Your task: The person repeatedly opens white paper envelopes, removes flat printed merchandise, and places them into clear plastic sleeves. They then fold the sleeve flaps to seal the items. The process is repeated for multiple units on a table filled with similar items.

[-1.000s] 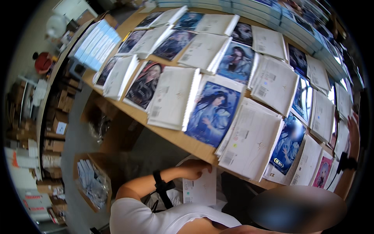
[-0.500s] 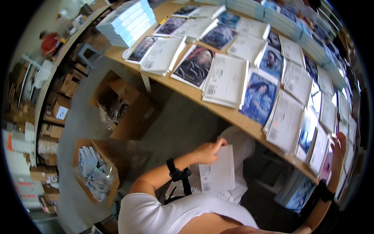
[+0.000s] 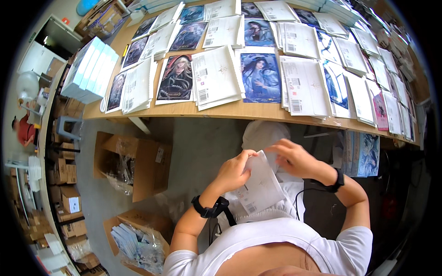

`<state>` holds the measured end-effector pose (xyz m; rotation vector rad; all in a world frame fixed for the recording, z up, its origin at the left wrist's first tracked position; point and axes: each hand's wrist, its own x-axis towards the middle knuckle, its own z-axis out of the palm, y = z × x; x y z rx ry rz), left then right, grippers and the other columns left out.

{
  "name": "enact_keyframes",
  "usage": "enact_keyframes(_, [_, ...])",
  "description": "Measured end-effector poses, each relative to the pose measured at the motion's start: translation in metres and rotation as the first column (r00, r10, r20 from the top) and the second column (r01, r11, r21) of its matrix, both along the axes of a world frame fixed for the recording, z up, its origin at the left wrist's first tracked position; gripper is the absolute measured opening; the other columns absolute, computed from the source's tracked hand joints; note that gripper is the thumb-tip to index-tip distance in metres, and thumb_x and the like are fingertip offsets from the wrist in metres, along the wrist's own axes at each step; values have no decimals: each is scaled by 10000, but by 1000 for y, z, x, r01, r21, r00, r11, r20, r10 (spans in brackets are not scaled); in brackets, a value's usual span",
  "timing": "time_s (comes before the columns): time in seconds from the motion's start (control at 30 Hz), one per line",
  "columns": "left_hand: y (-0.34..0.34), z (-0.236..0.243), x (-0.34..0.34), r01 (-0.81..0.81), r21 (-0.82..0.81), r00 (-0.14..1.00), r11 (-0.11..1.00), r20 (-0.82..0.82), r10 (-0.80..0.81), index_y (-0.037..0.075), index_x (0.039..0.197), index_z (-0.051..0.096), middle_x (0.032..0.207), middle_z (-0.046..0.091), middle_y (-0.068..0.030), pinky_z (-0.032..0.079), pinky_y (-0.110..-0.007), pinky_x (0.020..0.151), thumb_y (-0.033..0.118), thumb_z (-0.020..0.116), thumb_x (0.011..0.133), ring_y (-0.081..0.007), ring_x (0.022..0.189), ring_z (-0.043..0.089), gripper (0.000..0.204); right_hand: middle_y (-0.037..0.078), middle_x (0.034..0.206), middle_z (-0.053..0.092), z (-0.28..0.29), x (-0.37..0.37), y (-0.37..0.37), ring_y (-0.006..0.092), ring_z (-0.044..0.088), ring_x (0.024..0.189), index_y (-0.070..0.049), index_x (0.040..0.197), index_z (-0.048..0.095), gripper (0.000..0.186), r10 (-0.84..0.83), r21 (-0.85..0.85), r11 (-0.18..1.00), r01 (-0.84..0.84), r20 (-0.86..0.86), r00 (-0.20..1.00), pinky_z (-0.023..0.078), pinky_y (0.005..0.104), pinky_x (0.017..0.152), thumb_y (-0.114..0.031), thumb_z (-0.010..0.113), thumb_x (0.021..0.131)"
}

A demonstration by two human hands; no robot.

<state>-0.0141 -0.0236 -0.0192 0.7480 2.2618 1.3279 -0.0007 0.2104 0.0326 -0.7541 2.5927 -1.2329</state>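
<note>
Above my lap, my left hand [image 3: 235, 172] grips a white printed envelope [image 3: 260, 187] by its upper left edge, thumb and fingers closed on it. The envelope is tilted, with a barcode at its lower end. At its upper right edge is my right hand [image 3: 297, 160], its fingers bent and drawn together; what they hold, if anything, I cannot make out. Ahead on the wooden table [image 3: 184, 111] lie rows of similar white envelope stacks [image 3: 305, 86], alternating with illustrated cards such as a blue one [image 3: 260, 79] and a dark one [image 3: 177, 77].
A tall stack of pale blue books [image 3: 90, 69] stands on the table's left end. Below are two open cardboard boxes: one with clear plastic [image 3: 156, 172], one with blue packets [image 3: 131, 241]. More blue printed stacks [image 3: 363, 154] sit under the table at right. Shelving with cartons lines the left.
My right hand has come from the cards at the table's right side to the envelope in my left hand. The view has turned and now faces the table squarely.
</note>
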Motion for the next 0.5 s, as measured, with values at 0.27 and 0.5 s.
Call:
enact_keyframes(0.27, [14, 9, 7, -5, -153, 1000, 988, 15, 7, 51, 1188, 435, 1127, 598, -180, 475, -402, 810, 72, 581, 772, -360, 1009, 583, 442, 124, 937, 513, -29, 1, -13, 310, 575, 769, -27, 995, 584, 212, 11, -98, 995, -20, -92, 996, 491, 360, 680, -31, 630, 788])
enact_keyframes(0.5, [28, 11, 2, 30, -138, 1000, 990, 14, -28, 50, 1203, 416, 1152, 591, -170, 466, -391, 851, 63, 573, 769, -344, 1049, 572, 462, 119, 873, 490, -42, 2, -4, 315, 566, 682, -20, 849, 538, 150, -108, -71, 992, 99, -127, 986, 482, 371, 586, -55, 662, 773])
